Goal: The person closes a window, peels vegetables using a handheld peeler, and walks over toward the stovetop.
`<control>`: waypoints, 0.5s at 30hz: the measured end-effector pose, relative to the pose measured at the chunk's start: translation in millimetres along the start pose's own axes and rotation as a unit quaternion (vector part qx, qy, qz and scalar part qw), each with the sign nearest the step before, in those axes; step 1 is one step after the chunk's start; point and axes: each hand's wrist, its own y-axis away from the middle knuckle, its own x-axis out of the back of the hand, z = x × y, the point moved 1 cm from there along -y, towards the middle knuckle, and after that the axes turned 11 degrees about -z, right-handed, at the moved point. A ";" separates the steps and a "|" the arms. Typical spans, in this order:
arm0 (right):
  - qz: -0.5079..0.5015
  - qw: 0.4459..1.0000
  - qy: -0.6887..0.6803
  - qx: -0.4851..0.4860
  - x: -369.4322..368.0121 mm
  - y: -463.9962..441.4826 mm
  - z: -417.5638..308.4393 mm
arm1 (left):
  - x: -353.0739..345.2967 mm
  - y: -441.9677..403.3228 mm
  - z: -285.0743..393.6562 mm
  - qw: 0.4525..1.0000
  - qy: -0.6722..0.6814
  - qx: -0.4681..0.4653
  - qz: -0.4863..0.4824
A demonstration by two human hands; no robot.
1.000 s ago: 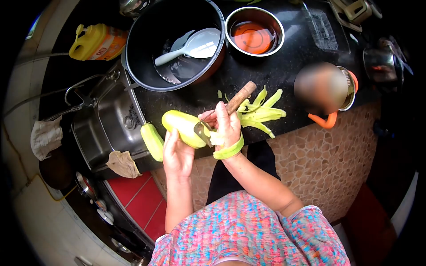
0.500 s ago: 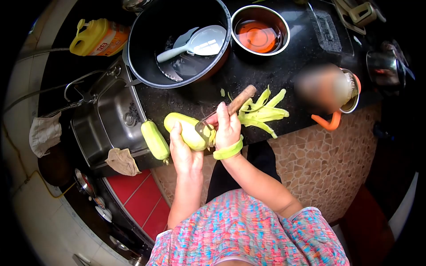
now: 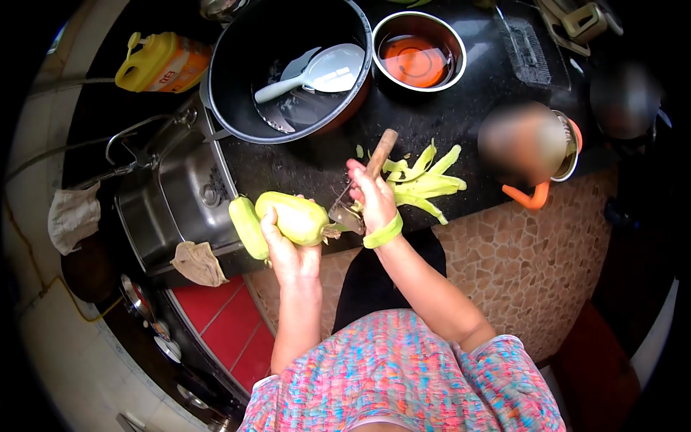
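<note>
A pale green peeled gourd (image 3: 294, 216) is gripped in my left hand (image 3: 289, 252), its stem end pointing right. My right hand (image 3: 374, 196) holds a peeler (image 3: 381, 153) by its wooden handle, with the metal blade low beside the stem end and a small gap between them. A second peeled gourd (image 3: 248, 227) lies at the sink's edge, just left of the held one. Long strips of green peel (image 3: 432, 184) lie on the black counter right of my right hand. A green band circles my right wrist.
Behind my hands stand a large dark pot (image 3: 216, 122) with water and a ladle (image 3: 335, 68), and a steel bowl (image 3: 461, 61) of water. A sink (image 3: 183, 194), cloth (image 3: 200, 263) and yellow jug (image 3: 162, 65) are left. An orange-handled item (image 3: 531, 196) sits right.
The held gourd has turned more level and moved slightly left. My right hand and the peeler have drawn away from it to the right, the handle now more upright.
</note>
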 end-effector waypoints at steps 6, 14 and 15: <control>-0.041 0.996 -0.046 0.071 7.7 1.7 -8.3 | -2.4 0.9 -3.5 0.999 0.035 0.024 -0.006; -0.099 0.993 -0.044 0.037 -23.5 27.4 -6.4 | -12.2 0.9 -10.5 0.999 0.031 0.012 0.006; -0.093 0.992 0.039 0.072 -25.9 31.8 -9.3 | -15.7 2.6 -11.4 1.000 0.000 0.000 0.014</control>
